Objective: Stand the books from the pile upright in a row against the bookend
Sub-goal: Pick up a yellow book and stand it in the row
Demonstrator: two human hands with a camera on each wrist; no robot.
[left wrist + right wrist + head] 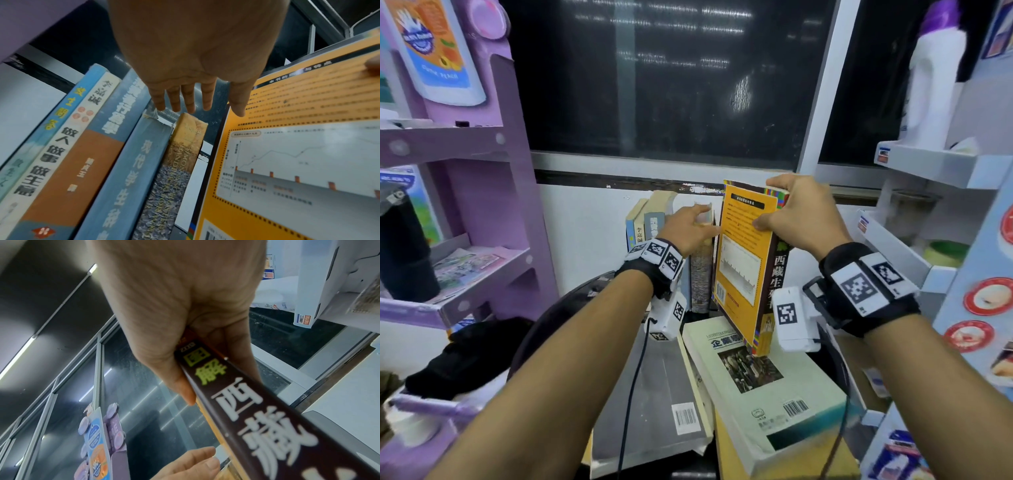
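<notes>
My right hand grips the top of an orange book with a dark brown spine, thumb on its back cover. The book stands upright, tilted a little, with its lower corner on the pale green book that tops the pile. Just left of it, several books stand upright in a row, spines outward. My left hand lies with straight fingers over the tops of the rightmost ones, thumb by the orange book. No bookend shows.
A grey book lies flat beside the green one, and a yellow one lies under them. A purple cardboard shelf stands close on the left, and a white shelf with a bottle on the right. A dark window is behind.
</notes>
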